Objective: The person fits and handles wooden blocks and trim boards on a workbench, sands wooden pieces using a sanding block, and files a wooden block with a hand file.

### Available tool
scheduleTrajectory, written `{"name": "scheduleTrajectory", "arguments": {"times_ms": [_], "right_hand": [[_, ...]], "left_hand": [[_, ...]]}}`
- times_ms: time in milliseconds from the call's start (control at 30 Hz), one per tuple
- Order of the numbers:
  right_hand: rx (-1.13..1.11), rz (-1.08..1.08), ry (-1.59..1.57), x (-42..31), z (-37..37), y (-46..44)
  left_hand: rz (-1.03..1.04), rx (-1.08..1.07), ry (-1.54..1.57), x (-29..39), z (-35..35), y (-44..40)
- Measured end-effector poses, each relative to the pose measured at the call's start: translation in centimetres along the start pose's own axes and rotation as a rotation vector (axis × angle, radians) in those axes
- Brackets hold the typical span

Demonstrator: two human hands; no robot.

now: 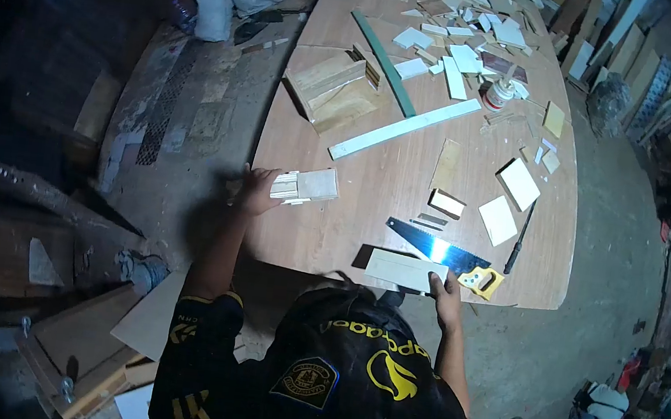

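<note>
At the table's left edge, my left hand grips the end of a small ridged wooden piece, which has narrow strips near my fingers and a flat grey part beyond. My right hand holds the right end of a pale rectangular board at the near edge, thumb on top and the other fingers largely hidden. Just beyond that board lies a handsaw with a yellow handle, close to my right hand. A small wooden block and two thin dark strips rest behind the saw.
An open wooden box, a green bar and a long white strip lie across the table. A glue bottle stands near heaped offcuts. A dark rod-like tool lies at right.
</note>
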State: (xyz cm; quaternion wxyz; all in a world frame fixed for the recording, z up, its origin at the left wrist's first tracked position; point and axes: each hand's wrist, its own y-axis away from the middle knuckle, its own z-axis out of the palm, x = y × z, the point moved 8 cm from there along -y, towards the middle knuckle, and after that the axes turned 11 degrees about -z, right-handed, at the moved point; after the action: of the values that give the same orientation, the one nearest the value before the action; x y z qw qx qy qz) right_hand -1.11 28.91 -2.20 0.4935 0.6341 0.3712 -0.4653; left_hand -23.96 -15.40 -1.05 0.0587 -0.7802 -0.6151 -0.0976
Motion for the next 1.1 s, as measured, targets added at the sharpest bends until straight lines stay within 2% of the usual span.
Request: {"name": "scheduleTrajectory", "arguments": {"times_ms": [100, 267, 400, 600, 800, 867, 1100], "right_hand": [[0.064, 0.025, -0.073, 0.6, 1.4, 0.1], [0.094, 0.046, -0.117, 0.9, 3.2, 0.9], [0.138, 0.093, -0.128, 0.6, 4.1, 1.0], [0.079, 0.112, -0.141, 0.5, 4.9, 0.3], [0.25, 0.116, -0.332, -0.3, 5.4, 0.4], [0.235, 0.138, -0.447, 0.4, 5.5, 0.3], [0.25, 0.237, -0.538, -1.6, 7.5, -0.1]], "left_hand": [[0.06, -0.121, 0.157, -0.7, 0.6, -2.4], [0.109, -0.218, 0.223, -0.5, 1.1, -5.4], [0.218, -0.223, 0.075, 0.5, 0.5, -7.1], [0.307, -0.265, -0.115, 1.7, 0.7, -9.1], [0.39, -0.307, -0.174, 2.1, 0.8, -10.0], [0.426, -0.229, -0.228, 1.6, 1.3, -10.5], [0.261, -0.292, -0.24, 2.8, 1.7, -9.1]]}}
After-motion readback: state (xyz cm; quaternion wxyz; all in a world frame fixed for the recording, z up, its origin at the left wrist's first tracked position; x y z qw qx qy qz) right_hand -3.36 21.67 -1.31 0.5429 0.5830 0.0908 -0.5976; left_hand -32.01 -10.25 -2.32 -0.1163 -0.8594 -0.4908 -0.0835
